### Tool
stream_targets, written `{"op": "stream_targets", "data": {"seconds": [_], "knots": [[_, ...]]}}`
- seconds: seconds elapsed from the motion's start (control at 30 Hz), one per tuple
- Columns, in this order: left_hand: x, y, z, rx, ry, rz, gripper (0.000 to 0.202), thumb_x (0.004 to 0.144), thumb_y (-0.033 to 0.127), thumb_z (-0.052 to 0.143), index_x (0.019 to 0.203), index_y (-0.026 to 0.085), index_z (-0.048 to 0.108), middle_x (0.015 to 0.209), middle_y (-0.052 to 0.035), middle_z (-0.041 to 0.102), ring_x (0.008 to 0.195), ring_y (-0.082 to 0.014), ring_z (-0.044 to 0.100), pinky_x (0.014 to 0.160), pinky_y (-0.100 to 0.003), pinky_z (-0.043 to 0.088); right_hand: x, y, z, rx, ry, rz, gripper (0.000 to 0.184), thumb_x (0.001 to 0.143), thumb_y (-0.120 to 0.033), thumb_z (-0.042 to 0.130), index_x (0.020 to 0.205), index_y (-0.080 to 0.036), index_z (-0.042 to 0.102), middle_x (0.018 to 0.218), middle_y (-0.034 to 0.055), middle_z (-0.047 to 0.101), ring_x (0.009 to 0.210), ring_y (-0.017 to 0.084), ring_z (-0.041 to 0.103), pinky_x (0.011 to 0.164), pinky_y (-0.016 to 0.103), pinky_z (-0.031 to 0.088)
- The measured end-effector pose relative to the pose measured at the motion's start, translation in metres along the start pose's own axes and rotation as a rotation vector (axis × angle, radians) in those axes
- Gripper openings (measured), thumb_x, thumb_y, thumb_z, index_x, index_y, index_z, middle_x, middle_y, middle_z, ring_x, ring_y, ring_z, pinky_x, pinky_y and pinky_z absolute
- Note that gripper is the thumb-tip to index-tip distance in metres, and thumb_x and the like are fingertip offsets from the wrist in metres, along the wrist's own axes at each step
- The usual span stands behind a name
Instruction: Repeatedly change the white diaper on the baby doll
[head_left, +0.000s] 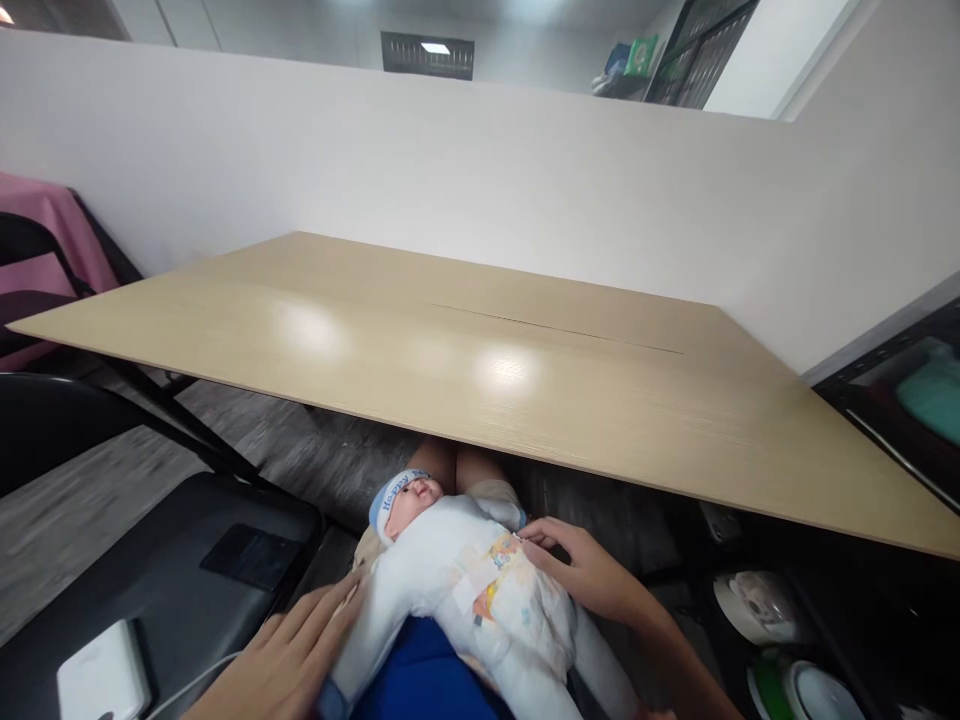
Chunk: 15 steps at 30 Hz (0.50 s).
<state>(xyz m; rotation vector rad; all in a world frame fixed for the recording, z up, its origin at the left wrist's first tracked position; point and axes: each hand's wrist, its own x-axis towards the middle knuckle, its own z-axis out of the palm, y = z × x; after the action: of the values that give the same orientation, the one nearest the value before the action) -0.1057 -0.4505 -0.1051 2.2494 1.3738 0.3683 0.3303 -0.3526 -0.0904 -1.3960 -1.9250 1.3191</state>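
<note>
A baby doll (442,550) in a white suit lies on its back across the wearer's lap, its head toward the table. It has a blue and white cap (391,500) with lettering on it, and a white diaper (536,610) with cartoon prints is around its middle, over the suit. My left hand (300,635) lies against the doll's outstretched sleeve, fingers straight and holding nothing. At the other side of the doll, my right hand (577,565) rests by the diaper's upper edge and the doll's other arm, its fingers loosely bent and apart from the thumb.
A wooden table (420,345) spans the view just beyond the doll. On the left, a black chair (180,550) bears a dark phone (251,557) and a white power bank (105,672) with a cable. Containers (757,605) stand on a dark shelf at lower right.
</note>
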Motion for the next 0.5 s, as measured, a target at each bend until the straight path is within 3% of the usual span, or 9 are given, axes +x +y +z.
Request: {"op": "stream_targets", "data": {"seconds": [0.07, 0.13, 0.23, 0.37, 0.5], "knots": [[0.03, 0.035, -0.024, -0.031, -0.067, 0.13, 0.096, 0.097, 0.057, 0.078, 0.177, 0.054, 0.024, 0.175, -0.0004, 0.053, 0.149, -0.0394, 0.061, 0.122, -0.05, 0.053, -0.005, -0.008, 0.004, -0.013, 0.039, 0.007, 0.038, 0.108, -0.056, 0.065, 0.111, -0.024, 0.084, 0.113, 0.0071, 0.084, 0.106, 0.027, 0.076, 0.097, 0.039, 0.057], [0.069, 0.069, -0.037, -0.112, -0.148, 0.223, 0.082, 0.105, 0.054, 0.07, 0.177, 0.049, 0.031, 0.175, -0.0027, 0.053, 0.155, -0.0354, 0.055, 0.128, -0.05, 0.047, -0.004, -0.01, 0.008, -0.028, 0.081, 0.003, 0.037, 0.107, -0.055, 0.066, 0.103, -0.023, 0.084, 0.105, 0.0063, 0.084, 0.1, 0.026, 0.076, 0.091, 0.037, 0.056], [0.127, 0.098, -0.03, -0.249, -0.27, 0.392, 0.064, 0.107, 0.049, 0.07, 0.167, 0.038, 0.05, 0.163, -0.0072, 0.062, 0.15, -0.0326, 0.057, 0.127, -0.048, 0.045, 0.004, -0.007, 0.012, -0.062, 0.12, -0.018, 0.034, 0.105, -0.052, 0.067, 0.093, -0.023, 0.082, 0.095, 0.0047, 0.081, 0.089, 0.023, 0.073, 0.082, 0.034, 0.054], [0.172, 0.095, -0.001, -0.368, -0.245, 0.433, 0.04, 0.103, 0.049, 0.076, 0.135, 0.026, 0.07, 0.133, -0.0099, 0.073, 0.127, -0.0308, 0.064, 0.114, -0.045, 0.049, 0.014, -0.003, 0.015, -0.142, 0.16, -0.042, 0.03, 0.102, -0.043, 0.068, 0.083, -0.023, 0.079, 0.083, 0.0025, 0.076, 0.075, 0.019, 0.063, 0.069, 0.031, 0.046], [0.176, 0.079, 0.015, -0.54, -0.251, 0.393, 0.024, 0.104, 0.042, 0.076, 0.122, 0.026, 0.073, 0.121, -0.0064, 0.075, 0.119, -0.0268, 0.065, 0.109, -0.039, 0.048, 0.02, 0.006, 0.017, -0.13, 0.166, -0.048, 0.031, 0.101, -0.042, 0.069, 0.079, -0.022, 0.076, 0.076, 0.0007, 0.074, 0.069, 0.016, 0.059, 0.064, 0.03, 0.042]]}}
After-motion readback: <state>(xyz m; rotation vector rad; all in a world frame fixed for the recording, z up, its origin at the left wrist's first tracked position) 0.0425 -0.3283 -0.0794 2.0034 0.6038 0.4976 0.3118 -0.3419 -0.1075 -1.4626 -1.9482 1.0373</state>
